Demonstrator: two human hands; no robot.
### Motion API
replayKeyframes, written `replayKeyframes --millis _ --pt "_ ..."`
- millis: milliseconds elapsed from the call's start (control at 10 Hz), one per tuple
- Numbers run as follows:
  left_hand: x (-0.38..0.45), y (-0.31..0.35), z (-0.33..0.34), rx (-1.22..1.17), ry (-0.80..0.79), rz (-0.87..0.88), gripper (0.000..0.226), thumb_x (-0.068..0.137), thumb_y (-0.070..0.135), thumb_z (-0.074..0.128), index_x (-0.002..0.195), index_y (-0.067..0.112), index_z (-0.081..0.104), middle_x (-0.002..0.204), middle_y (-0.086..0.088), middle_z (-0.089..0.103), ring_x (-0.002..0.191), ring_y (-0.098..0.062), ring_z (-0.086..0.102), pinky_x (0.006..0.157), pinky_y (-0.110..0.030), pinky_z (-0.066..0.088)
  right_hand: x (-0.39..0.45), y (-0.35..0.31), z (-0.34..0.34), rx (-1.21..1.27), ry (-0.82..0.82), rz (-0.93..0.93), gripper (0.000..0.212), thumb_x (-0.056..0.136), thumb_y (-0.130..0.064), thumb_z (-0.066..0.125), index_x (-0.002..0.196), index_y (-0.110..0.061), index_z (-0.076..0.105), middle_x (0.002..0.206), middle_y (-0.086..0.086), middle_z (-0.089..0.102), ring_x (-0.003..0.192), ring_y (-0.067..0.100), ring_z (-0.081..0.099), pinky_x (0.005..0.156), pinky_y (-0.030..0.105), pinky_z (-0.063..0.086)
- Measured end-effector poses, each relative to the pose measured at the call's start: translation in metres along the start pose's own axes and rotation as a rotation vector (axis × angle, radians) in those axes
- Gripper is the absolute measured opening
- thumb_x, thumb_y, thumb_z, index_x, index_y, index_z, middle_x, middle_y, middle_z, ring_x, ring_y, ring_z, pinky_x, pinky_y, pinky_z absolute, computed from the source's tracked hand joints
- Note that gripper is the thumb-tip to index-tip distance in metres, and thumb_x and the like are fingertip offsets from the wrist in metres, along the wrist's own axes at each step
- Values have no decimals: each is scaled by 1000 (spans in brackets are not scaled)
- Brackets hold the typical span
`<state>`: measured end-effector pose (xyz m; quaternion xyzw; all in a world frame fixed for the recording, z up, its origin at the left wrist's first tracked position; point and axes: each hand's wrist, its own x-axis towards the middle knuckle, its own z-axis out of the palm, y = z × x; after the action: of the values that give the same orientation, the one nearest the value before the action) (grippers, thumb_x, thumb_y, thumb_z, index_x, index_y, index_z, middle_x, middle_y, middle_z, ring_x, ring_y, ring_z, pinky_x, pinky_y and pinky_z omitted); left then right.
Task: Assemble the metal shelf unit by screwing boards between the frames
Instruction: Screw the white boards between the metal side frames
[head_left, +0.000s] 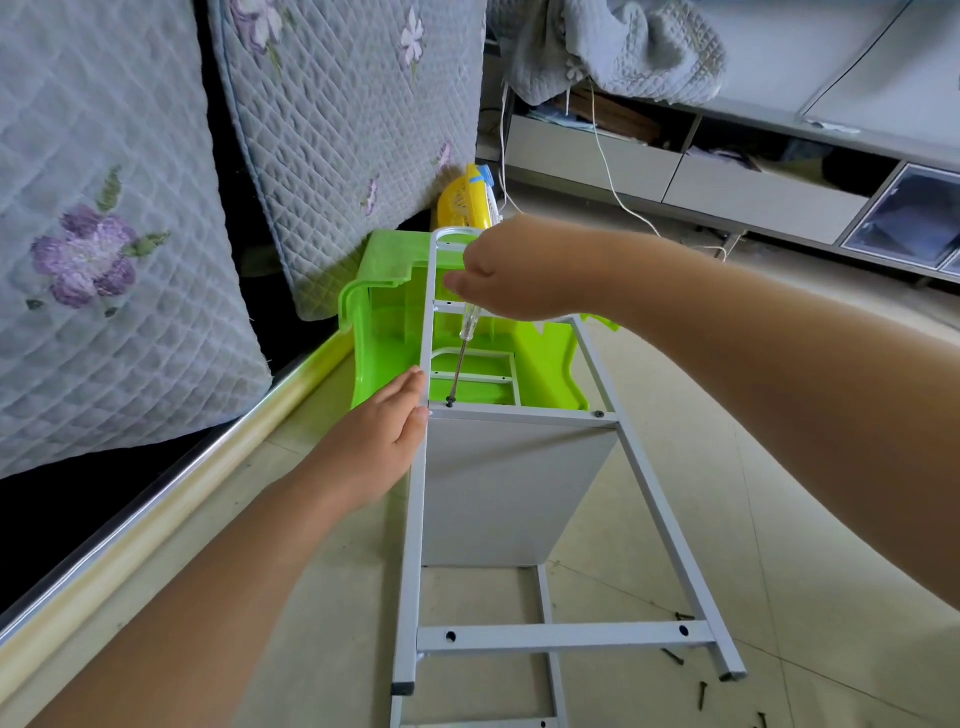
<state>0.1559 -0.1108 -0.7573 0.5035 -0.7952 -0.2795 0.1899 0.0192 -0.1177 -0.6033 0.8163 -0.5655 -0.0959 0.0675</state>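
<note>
The metal frame (524, 519) stands on the floor (779, 519), with a board (509, 488) beneath its middle crossbar (519, 414). A second frame (550, 691) lies on the floor below it. The left hand (384, 441) rests against the upper frame's left rail; the right hand (519, 270) is above, holding a screwdriver (462, 353) whose tip meets a screw (450, 401) at the crossbar's left end. A stool (374, 338) sits behind the frame, with a basket (465, 200) behind that. Loose screws (691, 670) lie on the floor at the frame's right foot. A bed rail (156, 519) runs along the left.
</note>
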Motion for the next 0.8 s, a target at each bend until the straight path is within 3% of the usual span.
replayKeyframes --millis 100,200,300,400,500,600,700,800 --pt "0 0 -1 13 -5 2 48 101 20 26 148 15 16 156 6 11 142 -4 12 109 -15 13 -1 3 0 113 -13 -56 24 100 -22 29 95 -8 48 88 7 45 85 19 39 58 24 19" --pt "-1 1 -1 17 -7 1 48 101 21 26 148 16 16 156 6 10 142 -4 12 108 -15 13 -5 5 3 165 50 -136 26 97 -19 38 108 -5 57 101 11 60 87 18 47 66 24 27" --pt "-1 1 -1 20 -7 0 48 101 21 26 148 16 17 156 6 10 142 -4 12 108 -15 13 -6 5 4 43 74 -133 33 98 -30 39 91 -4 59 74 4 52 71 16 38 57 26 19" --pt "-1 1 -1 18 -11 -1 48 101 21 25 148 16 16 156 7 10 142 -4 11 109 -16 13 -3 -2 4 -36 64 -62 49 99 -40 30 59 -12 37 59 -1 32 54 12 28 48 30 20" --pt "-1 1 -2 27 -12 -1 48 101 21 25 148 17 16 156 8 10 142 -4 12 109 -16 15 -1 -3 4 20 18 -45 43 100 -37 26 67 -12 37 63 -2 33 65 20 35 58 29 26" --pt "-2 3 -4 55 -31 5 48 101 22 25 148 17 15 156 8 8 142 -4 11 109 -17 16 -5 2 3 176 -84 -53 17 98 -20 32 97 -9 45 87 5 50 89 25 45 71 29 32" --pt "-4 8 -9 125 -89 -3 49 102 23 23 149 16 11 157 7 3 142 -5 11 110 -19 16 -10 2 4 116 -69 -67 22 97 -11 36 115 -8 49 113 9 57 102 24 52 79 29 38" --pt "-5 13 -15 249 -137 -22 50 102 25 21 149 15 7 157 7 -2 143 -9 13 113 -24 20 -15 1 -1 -83 -61 -121 29 100 -26 34 109 -6 53 88 7 56 85 25 51 63 30 37"
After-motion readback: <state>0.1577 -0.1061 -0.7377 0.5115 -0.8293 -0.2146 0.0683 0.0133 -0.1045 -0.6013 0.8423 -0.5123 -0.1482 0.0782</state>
